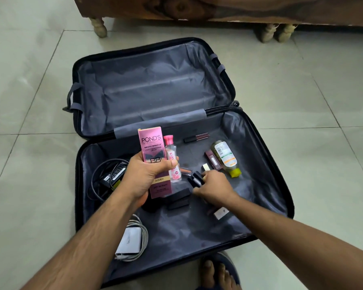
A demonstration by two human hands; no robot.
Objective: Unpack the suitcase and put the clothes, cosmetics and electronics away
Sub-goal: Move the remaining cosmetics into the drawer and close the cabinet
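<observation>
While left hand [149, 174] grips pink box [152, 147], right hand [213, 188] pinches black compacts [195, 180].

Left arm: reaching forward from the lower left, forearm bare. Left hand [150, 172]: holding upright, fingers curling round, thumb pressing across the front, gripping two items together. Right arm: extending from the lower right, forearm bare, crossing inward. Right hand [215, 188]: lying palm down, back of the hand facing the camera, fingers curling over small dark items and gripping them. Right foot [218, 273]: standing at the lower edge, toes showing.
</observation>
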